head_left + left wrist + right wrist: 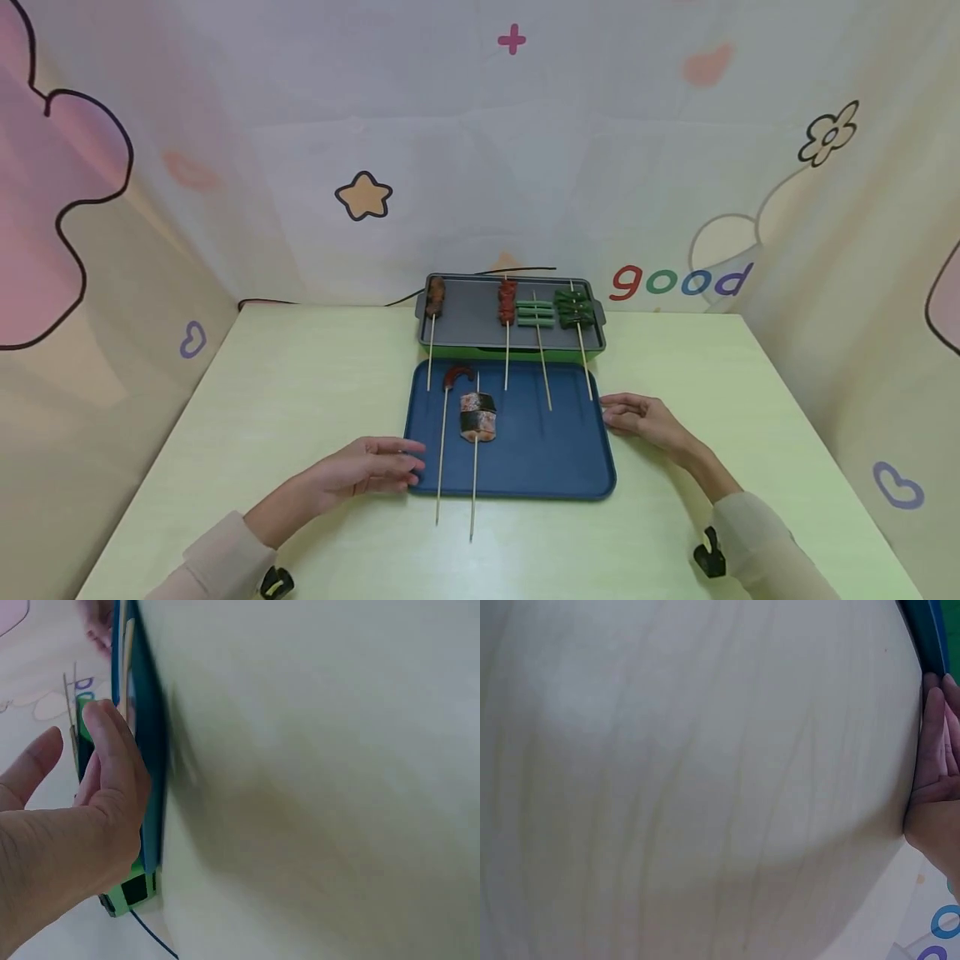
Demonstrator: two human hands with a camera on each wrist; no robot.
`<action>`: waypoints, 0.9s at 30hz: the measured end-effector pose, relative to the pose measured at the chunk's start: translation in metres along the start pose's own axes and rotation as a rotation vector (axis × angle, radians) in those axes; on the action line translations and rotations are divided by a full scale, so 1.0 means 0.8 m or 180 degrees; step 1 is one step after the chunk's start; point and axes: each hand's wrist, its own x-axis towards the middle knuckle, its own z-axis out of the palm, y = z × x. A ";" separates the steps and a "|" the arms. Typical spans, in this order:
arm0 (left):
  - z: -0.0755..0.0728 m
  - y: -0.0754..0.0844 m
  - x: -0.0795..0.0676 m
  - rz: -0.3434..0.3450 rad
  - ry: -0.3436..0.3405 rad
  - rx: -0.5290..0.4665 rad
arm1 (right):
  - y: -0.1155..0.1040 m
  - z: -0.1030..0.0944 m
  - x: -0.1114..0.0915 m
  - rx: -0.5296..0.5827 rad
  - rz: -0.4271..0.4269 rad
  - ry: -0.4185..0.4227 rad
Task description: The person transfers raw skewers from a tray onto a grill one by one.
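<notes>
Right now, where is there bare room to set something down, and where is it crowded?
Free: the near right of the blue tray, beside the banded skewer; the grill between the brown skewer and red skewer; the table left of the grill, beyond the left hand. Crowded: the grill's right part, with three skewers; the tray's left side.

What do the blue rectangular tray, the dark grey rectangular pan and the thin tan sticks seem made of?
Blue rectangular tray: probably matte plastic, from its even colour and smooth rim.
Dark grey rectangular pan: perhaps coated metal; the dull, uniform surface leaves plastic possible.
Thin tan sticks: likely matte bamboo or wood, from their colour.
</notes>
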 end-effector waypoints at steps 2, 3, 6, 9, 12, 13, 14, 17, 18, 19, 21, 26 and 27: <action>0.003 -0.009 -0.008 -0.0081 -0.0026 0.0047 | 0.000 -0.001 -0.001 -0.0033 0.0026 0.0009; 0.004 -0.013 -0.011 -0.0119 -0.0034 0.0059 | 0.000 -0.002 -0.002 -0.0047 0.0039 0.0019; 0.009 -0.023 -0.019 -0.0179 -0.0078 0.0125 | 0.000 -0.004 -0.004 -0.0072 0.0070 0.0035; 0.015 -0.028 -0.022 -0.0190 -0.0145 0.0152 | -0.001 -0.007 -0.006 -0.0078 0.0061 0.0035; 0.019 -0.031 -0.022 -0.0166 -0.0196 0.0136 | -0.001 -0.008 -0.007 -0.0065 0.0048 0.0032; 0.020 -0.031 -0.022 -0.0159 -0.0213 0.0129 | -0.001 -0.008 -0.007 -0.0063 0.0045 0.0030; 0.022 -0.031 -0.021 -0.0150 -0.0228 0.0124 | 0.000 -0.008 -0.007 -0.0054 0.0045 0.0035; 0.026 -0.034 -0.018 -0.0145 -0.0251 0.0117 | 0.001 -0.007 -0.005 -0.0028 0.0042 0.0037; 0.027 -0.034 -0.017 -0.0144 -0.0263 0.0126 | 0.002 -0.006 -0.004 -0.0021 0.0035 0.0035; 0.028 -0.034 -0.016 -0.0147 -0.0282 0.0134 | 0.003 -0.005 -0.003 -0.0017 0.0026 0.0030; 0.030 -0.035 -0.015 -0.0159 -0.0298 0.0132 | 0.004 -0.003 0.000 -0.0009 0.0001 0.0013; 0.035 -0.035 -0.013 -0.0173 -0.0304 0.0102 | 0.003 0.000 0.001 0.0004 -0.0029 0.0017; 0.037 -0.034 -0.013 -0.0163 -0.0296 0.0094 | 0.003 0.000 0.000 0.0010 -0.0021 0.0025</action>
